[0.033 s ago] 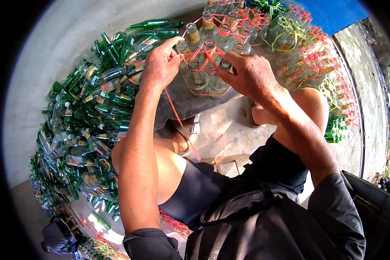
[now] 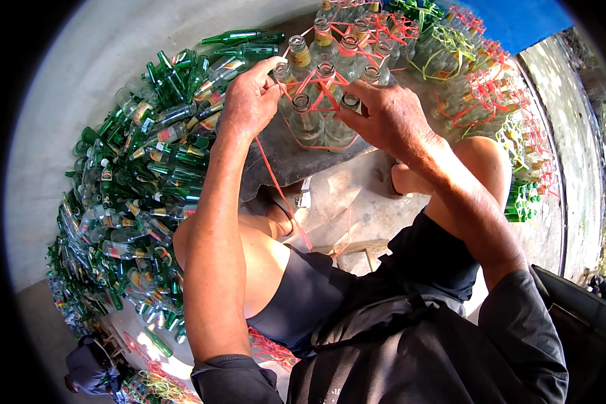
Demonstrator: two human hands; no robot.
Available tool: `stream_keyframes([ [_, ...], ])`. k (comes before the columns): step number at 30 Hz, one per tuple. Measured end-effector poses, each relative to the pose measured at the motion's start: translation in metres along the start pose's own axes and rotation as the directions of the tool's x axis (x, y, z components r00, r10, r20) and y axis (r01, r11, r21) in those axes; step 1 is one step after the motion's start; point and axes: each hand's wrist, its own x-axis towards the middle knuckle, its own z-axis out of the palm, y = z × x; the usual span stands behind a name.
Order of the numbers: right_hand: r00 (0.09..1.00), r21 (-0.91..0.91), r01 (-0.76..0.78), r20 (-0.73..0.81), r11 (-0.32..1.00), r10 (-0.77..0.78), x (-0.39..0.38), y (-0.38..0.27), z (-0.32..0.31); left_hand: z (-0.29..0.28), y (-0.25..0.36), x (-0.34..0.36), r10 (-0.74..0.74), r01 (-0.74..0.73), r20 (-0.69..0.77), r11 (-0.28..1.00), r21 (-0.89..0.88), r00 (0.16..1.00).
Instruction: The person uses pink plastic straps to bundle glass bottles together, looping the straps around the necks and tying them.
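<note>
Clear glass bottles (image 2: 306, 123) stand upright in a tight cluster in front of me, on a dark slab (image 2: 266, 165). Red plastic strap (image 2: 325, 94) criss-crosses between their necks and loops round the near bottles lower down. At the cluster's left edge, my left hand (image 2: 251, 101) is closed with the strap pinched in its fingers; a loose length of it hangs below toward my legs. My right hand (image 2: 392, 114) curls over the right side of the cluster, next to a near bottle's neck, its fingers closed where the strap runs in. Its fingertips are partly hidden.
A large heap of green and clear bottles (image 2: 155, 182) lies against the wall at left. Tied bundles of bottles (image 2: 485, 94) stand in rows at right, beside a blue sheet (image 2: 518, 20). Another person (image 2: 91, 367) is at the lower left, near more strap.
</note>
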Motion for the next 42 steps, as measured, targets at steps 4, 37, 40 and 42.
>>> stream_keyframes([
  [4, 1.000, 0.047, 0.006, 0.013, 0.999, -0.007, 0.001, -0.002, 0.001, -0.002, -0.009, 0.004, -0.004, 0.005, 0.010, 1.000, -0.013, 1.000],
  [37, 0.982, -0.163, 0.105, -0.138, 0.981, -0.128, 0.030, 0.070, -0.020, 0.047, 0.053, -0.048, -0.036, 0.028, -0.148, 0.998, -0.057, 0.988],
  [40, 0.952, -0.106, 0.161, -0.245, 0.981, -0.183, 0.018, 0.060, -0.028, 0.048, 0.059, -0.049, 0.010, -0.007, -0.152, 1.000, 0.018, 0.988],
  [42, 0.949, 0.008, 0.201, -0.248, 0.979, -0.193, 0.006, 0.042, -0.038, 0.046, 0.067, -0.047, 0.065, -0.046, -0.127, 0.988, 0.146, 0.990],
])
